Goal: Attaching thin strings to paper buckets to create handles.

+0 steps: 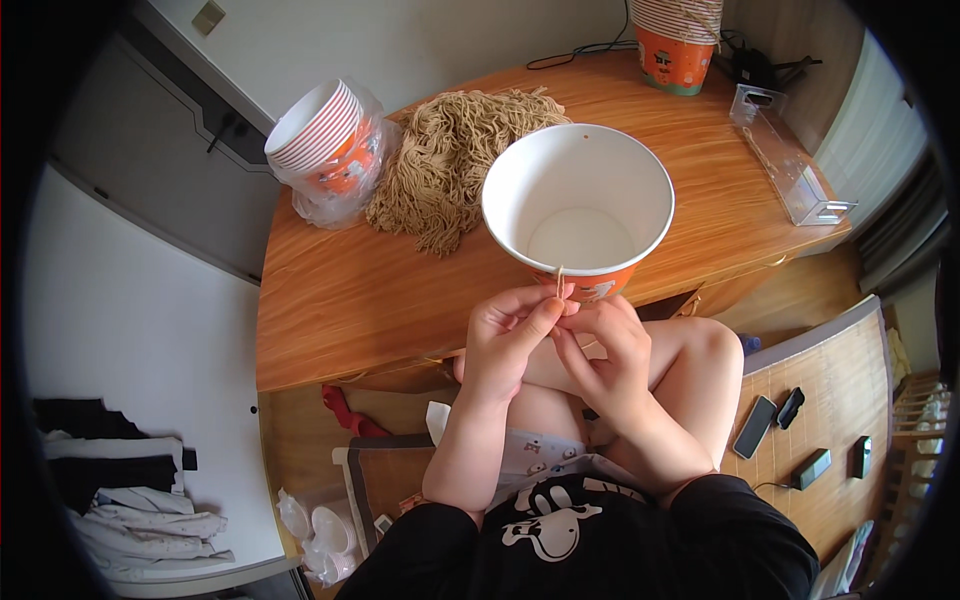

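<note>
Plastic-wrapped bucket stack: at the far left of what I can see on the table (350,325), nested white-lined paper buckets (325,150) lean in clear film.
Twine heap: just right of that stack, a loose tangle of tan twine (455,160) lies on the wood.
Left hand: my left hand (508,330) pinches a short twine strand (561,282) between thumb and forefinger; whether it is doubled is too fine to tell.
Orange paper bucket: at the table's front edge, the single bucket (580,190) opens up toward me, its near rim right behind the strand. A small hole (585,136) shows high in the far wall.
Right hand: my right hand (610,350) is curled, its fingertips meeting the left ones; I cannot tell whether they grip the strand too.
Doing it well: I judge this to be twine work at the near rim. I would pinch close to the tip so it stays stiff, pull gently to spare the paper, and steady the bucket against tipping.
Far right: 1 more bucket stack (675,50) stands at the back, near a clear plastic tray (780,160).
</note>
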A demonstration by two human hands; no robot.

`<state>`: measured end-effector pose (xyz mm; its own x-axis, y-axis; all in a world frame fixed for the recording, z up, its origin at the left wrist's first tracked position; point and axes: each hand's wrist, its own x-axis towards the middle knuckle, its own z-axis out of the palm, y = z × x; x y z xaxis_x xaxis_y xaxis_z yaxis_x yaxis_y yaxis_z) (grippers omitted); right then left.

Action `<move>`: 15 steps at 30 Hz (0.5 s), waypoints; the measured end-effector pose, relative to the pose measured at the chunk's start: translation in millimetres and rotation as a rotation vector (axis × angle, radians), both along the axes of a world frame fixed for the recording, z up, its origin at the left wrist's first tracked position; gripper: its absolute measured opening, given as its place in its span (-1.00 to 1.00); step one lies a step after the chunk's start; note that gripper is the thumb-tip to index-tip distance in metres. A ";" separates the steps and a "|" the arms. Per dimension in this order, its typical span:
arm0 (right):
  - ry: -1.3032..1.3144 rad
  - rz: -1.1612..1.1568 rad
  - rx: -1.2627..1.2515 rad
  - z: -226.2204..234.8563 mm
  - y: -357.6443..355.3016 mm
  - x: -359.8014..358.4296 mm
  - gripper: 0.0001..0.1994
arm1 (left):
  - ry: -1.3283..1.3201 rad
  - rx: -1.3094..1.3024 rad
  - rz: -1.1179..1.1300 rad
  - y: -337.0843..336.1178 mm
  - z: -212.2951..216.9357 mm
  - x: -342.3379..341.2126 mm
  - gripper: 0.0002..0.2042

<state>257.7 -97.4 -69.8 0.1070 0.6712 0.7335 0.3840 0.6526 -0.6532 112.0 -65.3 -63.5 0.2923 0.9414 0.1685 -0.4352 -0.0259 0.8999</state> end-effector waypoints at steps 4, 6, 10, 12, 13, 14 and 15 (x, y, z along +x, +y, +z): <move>0.006 -0.101 0.060 6.3 -4.5 4.7 -0.77 | 0.010 0.030 0.062 -4.4 4.5 5.8 -0.80; 0.046 -0.141 0.114 3.9 -0.6 5.0 -0.67 | 0.022 0.057 0.068 -5.1 2.9 7.8 -0.80; 0.003 -0.161 0.096 8.3 3.3 4.5 -0.65 | 0.013 0.098 0.080 -6.0 0.7 6.6 -0.81; -0.052 -0.165 0.125 13.5 4.4 5.0 -0.68 | 0.003 0.075 0.094 -6.3 0.3 5.4 -0.81; -0.052 -0.164 0.124 13.6 4.3 5.4 -0.68 | -0.007 0.053 0.106 -6.5 0.2 5.0 -0.81; -0.093 -0.187 0.133 13.3 4.1 6.0 -0.70 | -0.007 0.051 0.107 -6.3 -0.1 4.7 -0.81; -0.133 -0.209 0.141 13.0 4.0 6.2 -0.72 | 0.012 0.064 0.120 -5.6 -0.6 4.5 -0.82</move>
